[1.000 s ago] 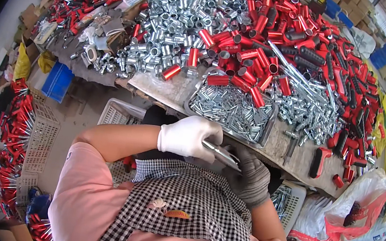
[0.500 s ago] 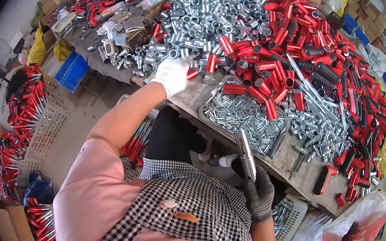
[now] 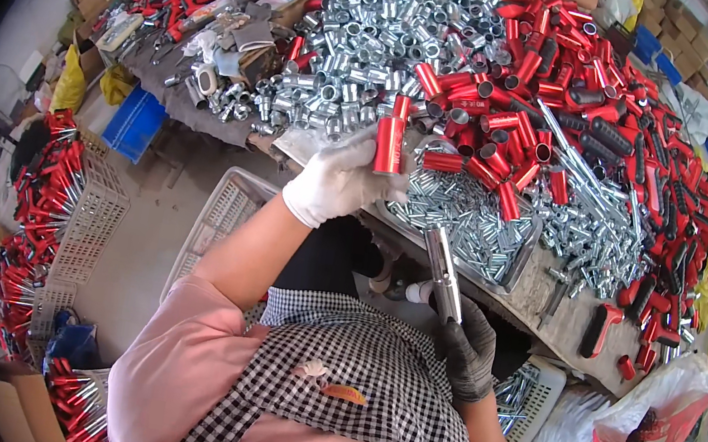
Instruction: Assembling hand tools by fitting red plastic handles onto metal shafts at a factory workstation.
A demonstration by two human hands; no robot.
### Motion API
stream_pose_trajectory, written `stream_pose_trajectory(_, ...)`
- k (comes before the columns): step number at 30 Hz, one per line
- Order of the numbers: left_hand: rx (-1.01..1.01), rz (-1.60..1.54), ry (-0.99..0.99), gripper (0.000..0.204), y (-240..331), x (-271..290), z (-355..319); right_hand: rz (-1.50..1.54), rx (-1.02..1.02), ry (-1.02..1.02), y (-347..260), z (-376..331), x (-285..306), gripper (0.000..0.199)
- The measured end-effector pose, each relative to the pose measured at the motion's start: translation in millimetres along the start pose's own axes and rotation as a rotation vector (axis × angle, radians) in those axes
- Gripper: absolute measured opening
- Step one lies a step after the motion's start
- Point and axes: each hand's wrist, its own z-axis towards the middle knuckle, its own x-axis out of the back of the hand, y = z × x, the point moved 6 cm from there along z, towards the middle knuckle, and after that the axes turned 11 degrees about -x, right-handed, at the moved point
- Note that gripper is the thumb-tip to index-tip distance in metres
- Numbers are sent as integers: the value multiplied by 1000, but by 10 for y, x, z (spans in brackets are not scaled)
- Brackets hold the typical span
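My left hand, in a white glove, holds a red tube upright above the near edge of the workbench. My right hand, in a dark grey glove, grips a silver metal rod that points up toward the bench, close to my chest. A metal tray of small silver pieces lies just behind both hands. Beyond it are a heap of red tubes and a heap of silver sleeves.
The bench carries black-and-red handles at the right. White plastic crates stand by my left leg, with more crates of red-handled pieces at the far left. A blue bin and bags sit on the floor.
My left hand reached from my lap out to the pile, took a red tube, and now lifts it back toward me. My right hand tilted the silver rod upright.
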Motion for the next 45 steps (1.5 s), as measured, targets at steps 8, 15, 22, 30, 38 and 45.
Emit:
stream_pose_trajectory(8, -28, -252, -42, 53, -100, -236, -72, -1, 33, -33, -3, -10, -144, 58)
stream_pose_trajectory(15, -63, -26, 125, 58, -48, -138, -183, 5, 98, -11, -71, -78, -151, 59)
stream_pose_trajectory(22, -125, 384, -29, 68, -171, -491, -268, 52, 35, -145, 47, -31, -298, 53)
stream_pose_trajectory(30, -217, 572, -186, 63, -30, -554, -326, 102, -65, -203, 181, 149, -311, 50)
stream_pose_trajectory(38, -153, 448, -319, 68, -308, -764, -397, 246, -1, -326, 171, 268, -443, 60)
stream_pose_trajectory(45, -21, -337, -4, 39, -499, -662, -427, 145, -123, -323, 272, 314, -641, 58)
